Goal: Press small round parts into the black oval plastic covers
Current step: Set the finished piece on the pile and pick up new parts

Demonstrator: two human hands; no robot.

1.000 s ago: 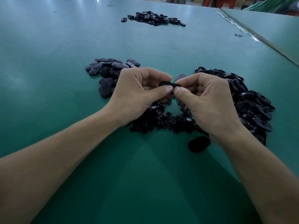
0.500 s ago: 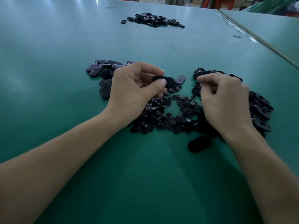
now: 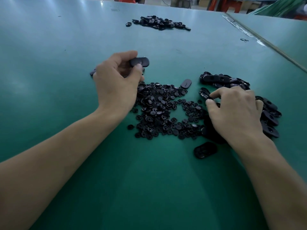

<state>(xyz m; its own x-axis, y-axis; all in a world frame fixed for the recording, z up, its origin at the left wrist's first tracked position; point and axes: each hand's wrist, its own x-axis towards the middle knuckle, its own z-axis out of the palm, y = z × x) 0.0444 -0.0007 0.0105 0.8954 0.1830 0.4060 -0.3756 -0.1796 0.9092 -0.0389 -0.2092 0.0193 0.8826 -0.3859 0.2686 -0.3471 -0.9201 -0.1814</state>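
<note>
**One cover raised, another pinched at the heap's edge**

The heap of small round parts (image 3: 166, 112) lies mid-table, and the hands work well apart on either side of it. Beyond its left end, the left hand (image 3: 116, 83) holds a black oval cover (image 3: 141, 61) clamped between thumb and curled fingers, lifted above the table (image 3: 66, 39). Right of the heap, the right hand (image 3: 235, 112) curls down, thumb and forefinger pinching a second cover (image 3: 204, 93) at the near edge of the cover pile (image 3: 269, 117). One loose cover (image 3: 186, 83) sits just behind the heap, and another (image 3: 205, 149) lies just in front, beside the right wrist. Far behind the heap is a distant pile (image 3: 159, 22). Broad green surface stretches left of the heap and toward me. A table seam (image 3: 265, 42) runs off to the far right.
</note>
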